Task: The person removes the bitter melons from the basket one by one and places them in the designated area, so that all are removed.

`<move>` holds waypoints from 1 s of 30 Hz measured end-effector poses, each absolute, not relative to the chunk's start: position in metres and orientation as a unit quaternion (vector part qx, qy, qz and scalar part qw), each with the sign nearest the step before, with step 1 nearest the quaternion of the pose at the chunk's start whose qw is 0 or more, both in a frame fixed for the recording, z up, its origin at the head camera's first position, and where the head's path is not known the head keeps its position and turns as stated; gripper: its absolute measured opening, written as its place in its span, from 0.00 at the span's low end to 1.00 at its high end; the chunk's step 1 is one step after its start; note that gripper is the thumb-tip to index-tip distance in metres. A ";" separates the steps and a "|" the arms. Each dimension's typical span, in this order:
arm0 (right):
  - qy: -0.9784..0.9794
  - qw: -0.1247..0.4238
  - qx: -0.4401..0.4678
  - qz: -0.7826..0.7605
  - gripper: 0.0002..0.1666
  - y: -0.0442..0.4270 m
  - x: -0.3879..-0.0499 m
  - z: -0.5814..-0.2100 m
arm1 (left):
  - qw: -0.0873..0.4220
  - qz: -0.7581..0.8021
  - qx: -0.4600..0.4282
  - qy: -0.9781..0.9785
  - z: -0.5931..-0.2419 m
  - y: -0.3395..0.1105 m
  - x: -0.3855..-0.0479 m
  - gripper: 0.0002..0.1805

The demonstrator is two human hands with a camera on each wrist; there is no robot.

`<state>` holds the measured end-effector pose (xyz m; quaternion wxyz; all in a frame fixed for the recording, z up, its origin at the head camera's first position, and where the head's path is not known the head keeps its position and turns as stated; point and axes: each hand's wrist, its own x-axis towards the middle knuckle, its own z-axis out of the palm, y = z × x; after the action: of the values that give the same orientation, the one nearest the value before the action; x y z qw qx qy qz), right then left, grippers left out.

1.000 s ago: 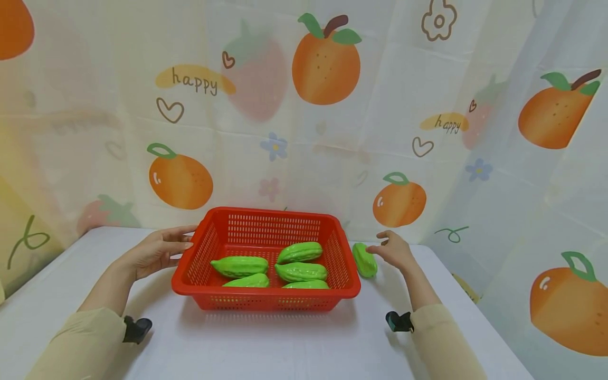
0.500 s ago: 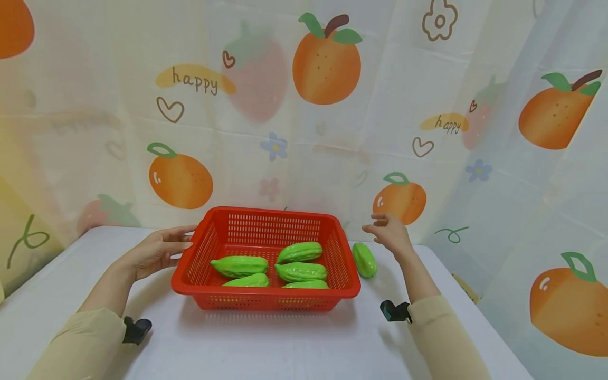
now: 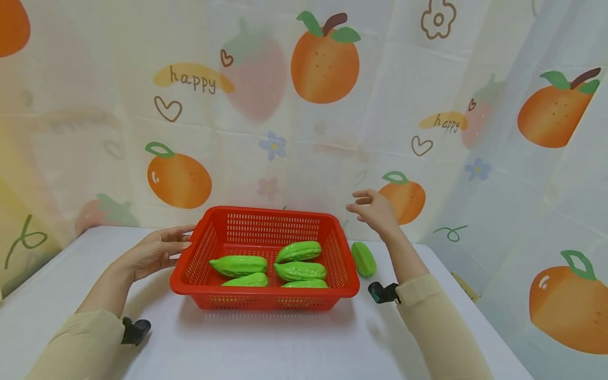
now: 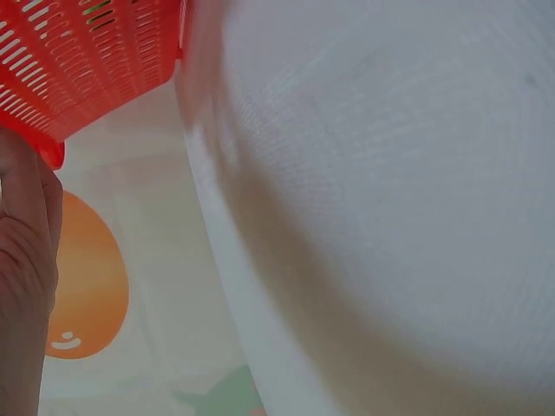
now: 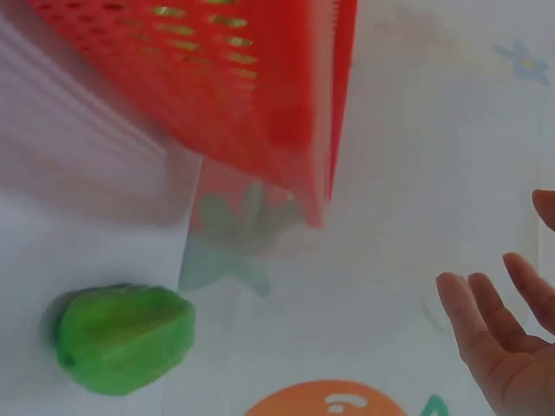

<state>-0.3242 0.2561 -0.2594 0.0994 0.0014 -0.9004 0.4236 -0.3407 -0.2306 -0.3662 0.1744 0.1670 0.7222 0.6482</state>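
Observation:
A red plastic basket (image 3: 266,302) with slotted walls stands on the table, several green bitter melons (image 3: 300,271) lying in it. At its left side, my left hand (image 3: 151,252) touches the outer rim with thumb and fingers; no fingertip shows inside. In the left wrist view, part of that hand (image 4: 26,234) lies against the rim. My right hand (image 3: 375,211) is raised above and behind the basket's right corner, fingers loosely bent and holding nothing. Below it, one more bitter melon (image 3: 363,259) lies on the table just right of the basket, also seen as a green bitter melon (image 5: 126,338) in the right wrist view.
The white tabletop (image 3: 266,348) reaches back to a fruit-patterned curtain (image 3: 304,158). A black wrist device (image 3: 135,331) sits on the left sleeve, and another black device (image 3: 382,292) on the right one. The table's right edge (image 3: 494,330) runs beside the right arm.
My right hand has risen from beside the loose bitter melon and moved left and up, carrying nothing. That melon stays where it lay. The left hand keeps its place on the basket.

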 end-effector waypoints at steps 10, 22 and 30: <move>-0.881 0.080 0.041 0.464 0.28 0.225 -0.332 -0.250 | 0.177 0.645 0.174 0.723 -0.368 -0.232 -0.342 0.37; -0.866 0.059 0.094 0.487 0.26 0.184 -0.338 -0.245 | 0.181 0.652 0.168 0.717 -0.366 -0.231 -0.340 0.38; -0.836 0.016 0.144 0.529 0.25 0.159 -0.351 -0.256 | 0.182 0.651 0.166 0.718 -0.366 -0.231 -0.341 0.38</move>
<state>-0.3506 0.1594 -0.2556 0.0164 0.1442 -0.8363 0.5287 -0.3405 -0.2312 -0.3659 0.1817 0.1657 0.7181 0.6510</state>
